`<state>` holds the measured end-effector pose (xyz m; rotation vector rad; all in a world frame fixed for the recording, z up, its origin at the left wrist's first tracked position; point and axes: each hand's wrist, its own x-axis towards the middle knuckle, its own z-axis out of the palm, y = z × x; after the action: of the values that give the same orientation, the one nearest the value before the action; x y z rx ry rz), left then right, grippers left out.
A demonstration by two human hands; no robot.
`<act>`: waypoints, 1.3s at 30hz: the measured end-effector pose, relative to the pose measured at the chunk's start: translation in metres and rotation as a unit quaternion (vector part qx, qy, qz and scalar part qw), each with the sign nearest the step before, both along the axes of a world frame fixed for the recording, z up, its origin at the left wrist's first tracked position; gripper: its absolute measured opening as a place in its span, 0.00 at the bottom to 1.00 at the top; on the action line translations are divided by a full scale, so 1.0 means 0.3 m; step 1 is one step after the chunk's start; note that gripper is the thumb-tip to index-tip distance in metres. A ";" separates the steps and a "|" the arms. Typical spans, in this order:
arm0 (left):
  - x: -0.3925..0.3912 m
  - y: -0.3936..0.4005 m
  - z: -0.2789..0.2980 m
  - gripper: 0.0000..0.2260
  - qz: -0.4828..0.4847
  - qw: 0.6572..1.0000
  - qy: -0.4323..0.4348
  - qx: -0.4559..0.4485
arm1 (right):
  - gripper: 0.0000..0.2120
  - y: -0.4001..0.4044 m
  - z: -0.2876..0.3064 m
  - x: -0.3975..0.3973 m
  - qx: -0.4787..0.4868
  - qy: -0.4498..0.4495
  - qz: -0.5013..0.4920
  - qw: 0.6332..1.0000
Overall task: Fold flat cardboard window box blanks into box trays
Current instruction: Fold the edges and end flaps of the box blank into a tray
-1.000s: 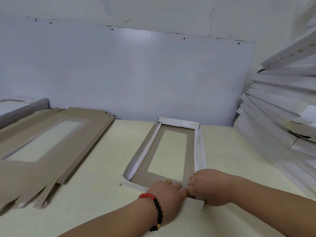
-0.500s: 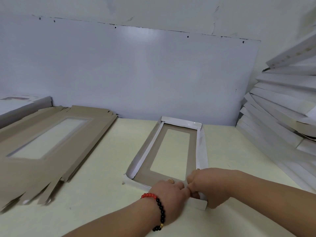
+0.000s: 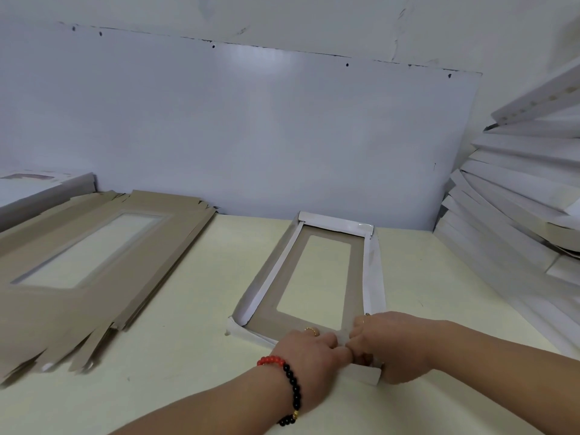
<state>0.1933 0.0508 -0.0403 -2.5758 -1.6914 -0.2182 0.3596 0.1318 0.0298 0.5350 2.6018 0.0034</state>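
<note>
A window box tray [image 3: 356, 277] lies on the pale table, brown inside with a clear window, its white side walls folded up. Both hands sit on its near end wall. My left hand [image 3: 310, 353], with a red and black bead bracelet, has its fingers curled over the near wall. My right hand [image 3: 392, 343] grips the same wall at its right corner, thumb outside. The fingertips of both hands are hidden inside the tray.
A stack of flat brown blanks [image 3: 78, 271] with windows lies at the left. Folded white trays [image 3: 518, 215] lean in a tall pile at the right. A white board [image 3: 251, 136] stands against the wall behind the table [image 3: 188, 356].
The hands have stayed on the near end wall, the right hand curling further round its right corner. The view has shifted slightly; the tray has not visibly moved.
</note>
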 end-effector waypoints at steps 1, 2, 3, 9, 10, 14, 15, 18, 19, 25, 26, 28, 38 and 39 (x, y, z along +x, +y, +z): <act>-0.001 0.000 0.000 0.16 0.001 1.000 -0.002 -0.001 | 0.08 -0.001 0.000 0.004 -0.008 0.006 -0.009 1.000; -0.001 0.000 -0.001 0.16 0.004 1.000 -0.005 -0.003 | 0.09 -0.004 0.002 0.009 -0.015 0.011 -0.018 1.000; 0.001 -0.001 -0.001 0.17 0.007 1.000 -0.009 -0.006 | 0.10 -0.006 0.006 0.013 -0.024 0.017 -0.034 0.999; 0.008 -0.004 0.015 0.20 0.030 0.999 -0.030 -0.035 | 0.13 -0.013 0.034 0.022 -0.103 0.021 -0.129 0.986; 0.009 -0.004 0.018 0.20 0.031 0.998 -0.030 -0.040 | 0.12 -0.010 0.034 0.024 -0.105 0.024 -0.129 0.986; 0.008 -0.008 0.023 0.20 0.035 0.998 -0.030 -0.040 | 0.08 0.010 0.029 0.037 -0.165 0.055 -0.184 0.967; 0.008 -0.009 0.022 0.20 0.035 0.998 -0.031 -0.038 | 0.09 0.015 0.031 0.038 -0.191 0.067 -0.202 0.958; 0.011 -0.017 0.015 0.19 0.040 0.998 -0.035 -0.033 | 0.09 0.018 0.028 0.035 -0.205 0.079 -0.219 0.951; 0.012 -0.019 0.013 0.19 0.043 0.998 -0.036 -0.032 | 0.12 0.018 0.021 0.031 -0.185 0.079 -0.204 0.958; 0.018 -0.018 0.024 0.20 0.053 0.997 -0.037 -0.052 | 0.13 0.015 0.010 -0.034 -0.099 0.005 -0.164 0.982; 0.017 -0.018 0.025 0.21 0.053 0.996 -0.036 -0.056 | 0.11 0.016 0.011 -0.048 -0.092 -0.009 -0.160 0.983; 0.017 -0.022 0.026 0.21 0.053 0.996 -0.032 -0.057 | 0.07 0.012 0.017 -0.066 -0.092 -0.028 -0.158 0.983; 0.013 -0.020 0.032 0.21 0.050 0.995 -0.025 -0.077 | 0.17 0.019 0.020 0.001 -0.120 0.054 -0.159 0.978; 0.013 -0.016 0.034 0.21 0.052 0.995 -0.024 -0.085 | 0.17 0.019 0.015 0.011 -0.118 0.071 -0.145 0.980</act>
<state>0.1972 0.0458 -0.0300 -2.6074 -1.9345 -0.1387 0.3629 0.1374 0.0343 0.8456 2.5847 -0.4469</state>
